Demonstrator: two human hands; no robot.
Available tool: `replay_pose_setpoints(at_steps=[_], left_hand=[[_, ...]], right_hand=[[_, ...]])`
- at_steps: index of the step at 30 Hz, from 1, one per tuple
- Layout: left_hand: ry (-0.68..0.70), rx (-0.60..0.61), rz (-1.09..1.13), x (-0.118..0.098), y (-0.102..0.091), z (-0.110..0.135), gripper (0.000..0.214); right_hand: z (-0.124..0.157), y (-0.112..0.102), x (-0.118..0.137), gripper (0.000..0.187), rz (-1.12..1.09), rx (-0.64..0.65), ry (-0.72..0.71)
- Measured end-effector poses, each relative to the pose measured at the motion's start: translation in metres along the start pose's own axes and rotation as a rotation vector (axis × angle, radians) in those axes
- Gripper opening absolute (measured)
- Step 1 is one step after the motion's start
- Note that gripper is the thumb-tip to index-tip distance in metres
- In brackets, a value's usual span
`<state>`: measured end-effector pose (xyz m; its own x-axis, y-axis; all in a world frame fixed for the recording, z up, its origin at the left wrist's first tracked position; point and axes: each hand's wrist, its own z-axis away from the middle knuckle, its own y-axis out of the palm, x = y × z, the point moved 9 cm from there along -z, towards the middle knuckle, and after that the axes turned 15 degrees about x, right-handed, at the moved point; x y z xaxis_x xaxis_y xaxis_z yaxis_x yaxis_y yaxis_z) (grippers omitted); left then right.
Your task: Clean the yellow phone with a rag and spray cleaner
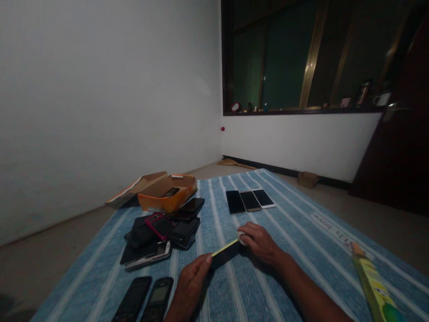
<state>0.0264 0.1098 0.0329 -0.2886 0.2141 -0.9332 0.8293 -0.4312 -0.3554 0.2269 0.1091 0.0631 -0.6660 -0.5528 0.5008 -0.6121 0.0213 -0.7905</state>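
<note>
I hold a flat dark phone [225, 256] with a yellowish edge between both hands, tilted on its side over the blue striped cloth [288, 241]. My left hand [189, 286] pinches its near end, fingers closed on it. My right hand [259, 241] grips its far end, fingers curled round it. Beyond my right hand, three phones [250, 201] lie side by side, screens up. A heap of dark phones [161, 232] lies to the left of my hands.
An orange cardboard box [167, 193] with a phone in it stands at the cloth's far left. Two keypad phones [144, 298] lie near the front edge. A yellow-green box [373, 286] lies at right. White walls, a dark window and a door surround the floor.
</note>
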Motion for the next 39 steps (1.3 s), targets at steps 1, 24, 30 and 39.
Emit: replay_pose_setpoints(at_steps=[1, 24, 30, 39], left_hand=[[-0.001, 0.002, 0.000, 0.000, 0.000, 0.000, 0.056], [0.090, 0.033, 0.041, -0.009, 0.005, -0.001, 0.047], [0.040, 0.025, -0.018, -0.003, 0.003, 0.000, 0.053], [0.031, 0.008, -0.007, 0.000, 0.003, 0.001, 0.056]], right_hand=[[0.000, -0.001, -0.003, 0.017, -0.039, -0.018, 0.010], [-0.011, 0.039, 0.074, 0.008, 0.393, 0.073, -0.099], [-0.006, 0.016, 0.041, 0.011, 0.251, 0.075, -0.087], [0.002, -0.004, -0.003, 0.017, -0.067, 0.049, -0.005]])
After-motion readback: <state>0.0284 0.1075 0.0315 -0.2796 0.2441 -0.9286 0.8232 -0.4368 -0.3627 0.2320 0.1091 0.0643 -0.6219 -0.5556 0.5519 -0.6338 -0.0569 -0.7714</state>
